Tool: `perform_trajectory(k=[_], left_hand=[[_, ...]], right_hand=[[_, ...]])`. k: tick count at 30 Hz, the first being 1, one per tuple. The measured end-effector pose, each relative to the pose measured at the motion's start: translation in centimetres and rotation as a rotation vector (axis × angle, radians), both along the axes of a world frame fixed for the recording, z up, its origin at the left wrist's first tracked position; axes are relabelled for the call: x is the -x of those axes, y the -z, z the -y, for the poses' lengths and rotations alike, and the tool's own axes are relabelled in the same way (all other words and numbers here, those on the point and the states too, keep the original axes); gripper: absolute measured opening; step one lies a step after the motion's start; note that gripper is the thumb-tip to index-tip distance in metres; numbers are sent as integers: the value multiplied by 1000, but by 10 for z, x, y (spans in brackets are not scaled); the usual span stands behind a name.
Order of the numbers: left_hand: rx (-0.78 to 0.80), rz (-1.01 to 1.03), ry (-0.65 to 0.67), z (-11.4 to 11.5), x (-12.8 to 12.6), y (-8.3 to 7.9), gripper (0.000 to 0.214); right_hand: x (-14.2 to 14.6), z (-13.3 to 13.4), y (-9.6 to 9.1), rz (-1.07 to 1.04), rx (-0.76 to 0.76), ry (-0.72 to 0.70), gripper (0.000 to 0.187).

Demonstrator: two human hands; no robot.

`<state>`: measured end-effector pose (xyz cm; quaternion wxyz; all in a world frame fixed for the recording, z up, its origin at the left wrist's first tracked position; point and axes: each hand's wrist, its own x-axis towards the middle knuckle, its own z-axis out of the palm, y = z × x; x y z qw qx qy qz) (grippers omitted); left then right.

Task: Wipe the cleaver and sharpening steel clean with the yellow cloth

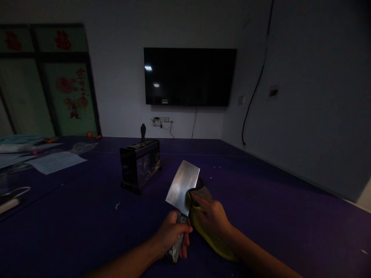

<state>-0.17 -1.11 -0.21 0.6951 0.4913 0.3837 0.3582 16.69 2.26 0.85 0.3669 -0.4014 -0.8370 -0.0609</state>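
Observation:
My left hand (173,236) is wrapped round the dark handle of a cleaver (182,184). Its broad metal blade points up and away from me, tilted slightly right. In my right hand (213,216) is a yellow and grey cloth (216,244), pressed against the blade's right side near the handle. Part of the cloth hangs down below my right wrist. Beyond the cleaver, to the left, stands a black knife block (147,168) with a dark handle (143,133) sticking up out of its top.
The purple tabletop (87,227) stretches to the wall. Papers (56,162) and clear plastic lie at the left, with a white cable (20,190) nearer me. A television (190,77) hangs on the far wall, and a black cord (255,92) runs down the right wall.

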Motion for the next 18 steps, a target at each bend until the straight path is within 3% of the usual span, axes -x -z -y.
perform_trajectory(k=[11, 18], left_hand=[[33, -25, -78, -2, 0, -2, 25], [23, -11, -65, -2, 1, 2, 34]], right_hand=[[9, 13, -7, 99, 86, -297, 47], [7, 11, -10, 71, 137, -311, 43]])
